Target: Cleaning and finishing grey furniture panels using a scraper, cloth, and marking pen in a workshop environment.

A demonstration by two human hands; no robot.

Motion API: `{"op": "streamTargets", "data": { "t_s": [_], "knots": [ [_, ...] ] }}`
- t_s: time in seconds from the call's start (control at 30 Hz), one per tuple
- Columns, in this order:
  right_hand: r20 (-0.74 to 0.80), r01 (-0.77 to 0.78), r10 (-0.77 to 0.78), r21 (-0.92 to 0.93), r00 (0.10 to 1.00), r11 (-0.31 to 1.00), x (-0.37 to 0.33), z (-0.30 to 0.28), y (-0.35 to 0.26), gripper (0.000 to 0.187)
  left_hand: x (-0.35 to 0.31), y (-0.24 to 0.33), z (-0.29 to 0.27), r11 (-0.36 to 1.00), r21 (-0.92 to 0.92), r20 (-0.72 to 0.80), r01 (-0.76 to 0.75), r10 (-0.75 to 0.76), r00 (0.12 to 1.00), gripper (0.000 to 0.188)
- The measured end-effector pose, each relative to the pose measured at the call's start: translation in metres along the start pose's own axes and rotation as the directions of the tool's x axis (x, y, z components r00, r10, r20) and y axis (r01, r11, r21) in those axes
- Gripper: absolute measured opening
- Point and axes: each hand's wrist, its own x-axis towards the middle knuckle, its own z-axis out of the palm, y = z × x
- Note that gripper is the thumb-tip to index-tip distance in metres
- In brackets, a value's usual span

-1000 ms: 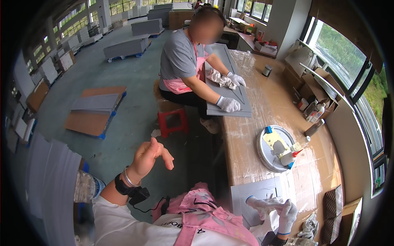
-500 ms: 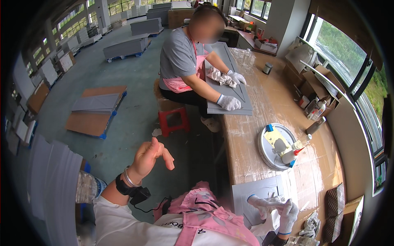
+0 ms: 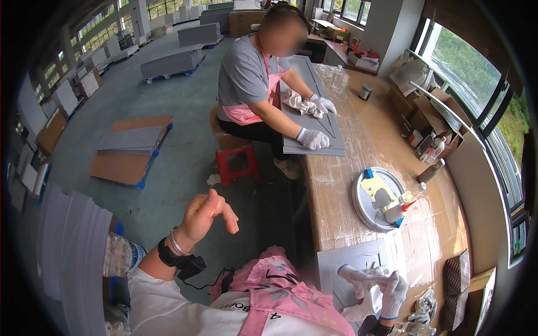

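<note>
My left hand [image 3: 203, 215] is bare and raised over the floor, left of the table. Its thumb points up, the fingers are bent and apart from it, and nothing is held. My right hand [image 3: 389, 285], in a white knit glove, hovers at or just over a grey grooved panel [image 3: 339, 260] at the table's near edge. Its fingers stretch leftward and look loosely apart; contact with the panel cannot be made out. Below them is a crumpled white cloth or paper [image 3: 365, 307], partly hidden. I cannot tell whether the hand touches it.
A round tray-like lid [image 3: 361, 204] holds grey putty and a red-tipped bottle [image 3: 397, 213]. Across the table, a seated co-worker [image 3: 244, 75] has gloved hands on another grey panel [image 3: 314, 147]. Stacked panels [image 3: 75, 246] stand at left; bottles and cartons line the window side.
Almost nothing differs. Both my hands keep their pose, and the co-worker's gloved hands shift only very slightly on the far panel.
</note>
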Motion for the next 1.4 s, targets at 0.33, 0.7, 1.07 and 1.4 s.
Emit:
{"op": "streamTargets", "data": {
  "t_s": [0.33, 0.7, 1.07, 1.4],
  "knots": [
    [0.014, 0.008, -0.008, 0.001, 1.0, 1.0, 0.0, -0.003, 0.005, 0.048, 0.002, -0.001, 0.001, 0.999, -0.039, 0.008, 0.002, -0.001, 1.0, 0.06],
    [0.044, -0.016, 0.015, 0.018, 0.999, 1.0, 0.002, -0.005, 0.029, 0.048, 0.012, 0.002, 0.011, 0.987, -0.156, -0.018, 0.048, -0.052, 0.998, 0.024],
    [-0.079, -0.199, 0.248, 0.396, 0.965, 0.897, 0.003, -0.006, -0.004, 0.047, 0.027, -0.002, 0.027, 0.994, 0.021, 0.088, 0.104, -0.105, 0.991, 0.018],
    [0.253, -0.389, 0.431, 0.882, 0.866, 0.265, 0.039, 0.006, -0.091, 0.057, 0.063, -0.045, 0.085, 0.994, 0.049, 0.404, 0.1, -0.112, 0.908, 0.046]
  ]
}}
